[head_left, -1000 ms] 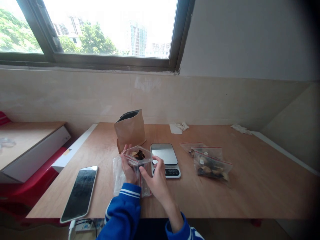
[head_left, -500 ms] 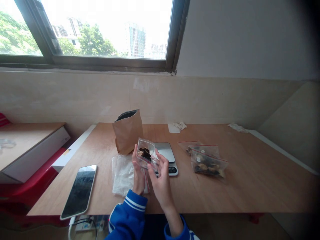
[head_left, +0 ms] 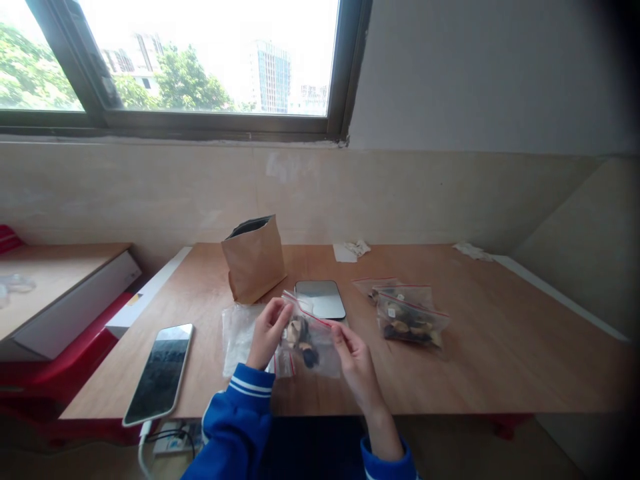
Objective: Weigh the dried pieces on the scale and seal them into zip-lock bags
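Observation:
Between my hands hangs a clear zip bag (head_left: 323, 353) with a red seal strip and dark and tan dried pieces inside, perhaps dried mushrooms. My left hand (head_left: 270, 328) pinches its top edge at the left. With thumb and fingers, my right hand (head_left: 356, 357) grips the red strip at the right end. Just behind the bag is a kitchen scale (head_left: 323, 300), its front part hidden by the bag. Under and beside my left hand lies a stack of flat clear zip bags (head_left: 237, 340).
A brown paper pouch (head_left: 255, 260) stands with its top open, behind the scale's left side. Several filled zip bags (head_left: 413, 323) lie to the right. A phone (head_left: 160, 373) with a white cable (head_left: 143, 443) rests at the left. Crumpled tissue (head_left: 357, 248) is by the wall.
The bag has turned from mouth-up and open between my hands to hanging with its strip stretched across. My hands have moved apart, each now pinching the top edge.

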{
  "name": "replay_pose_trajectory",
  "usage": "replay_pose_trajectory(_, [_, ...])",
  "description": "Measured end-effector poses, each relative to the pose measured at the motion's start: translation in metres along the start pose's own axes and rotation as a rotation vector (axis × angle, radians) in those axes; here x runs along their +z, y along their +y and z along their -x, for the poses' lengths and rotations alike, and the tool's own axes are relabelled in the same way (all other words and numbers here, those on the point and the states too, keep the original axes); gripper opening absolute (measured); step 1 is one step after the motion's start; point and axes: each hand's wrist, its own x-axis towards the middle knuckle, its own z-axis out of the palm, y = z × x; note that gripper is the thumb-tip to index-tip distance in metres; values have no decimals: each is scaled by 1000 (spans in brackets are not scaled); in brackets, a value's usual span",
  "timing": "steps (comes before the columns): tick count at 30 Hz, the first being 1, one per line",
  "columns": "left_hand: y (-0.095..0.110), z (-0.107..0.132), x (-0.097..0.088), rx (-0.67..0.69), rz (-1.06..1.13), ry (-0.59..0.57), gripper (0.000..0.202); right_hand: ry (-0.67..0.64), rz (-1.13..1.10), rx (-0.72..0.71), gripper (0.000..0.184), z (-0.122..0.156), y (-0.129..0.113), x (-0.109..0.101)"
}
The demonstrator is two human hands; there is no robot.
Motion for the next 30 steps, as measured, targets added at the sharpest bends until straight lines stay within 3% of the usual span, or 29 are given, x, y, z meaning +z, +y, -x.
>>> replay_pose_trajectory(4, [-8,2,-5,80,-159,107,21,1,217,-45,40,-3,10,-15])
replay_pose_trajectory(7, [-12,4,-16,141,-274,110,20,-3,305,-60,42,-4,21,-20])
replay_pose_trajectory(12, [-10,7,-33,294,-527,85,17,-14,309,-27,42,-5,30,-17])
replay_pose_trajectory(18, [-12,17,-37,488,-636,162,13,-43,305,31,41,-3,23,-25])
replay_pose_trajectory(24, [-14,26,-22,436,-588,242,18,131,197,76,46,0,19,-19])
replay_pose_trajectory(30, [-15,30,-7,384,-549,220,26,320,79,89,47,0,20,-12])
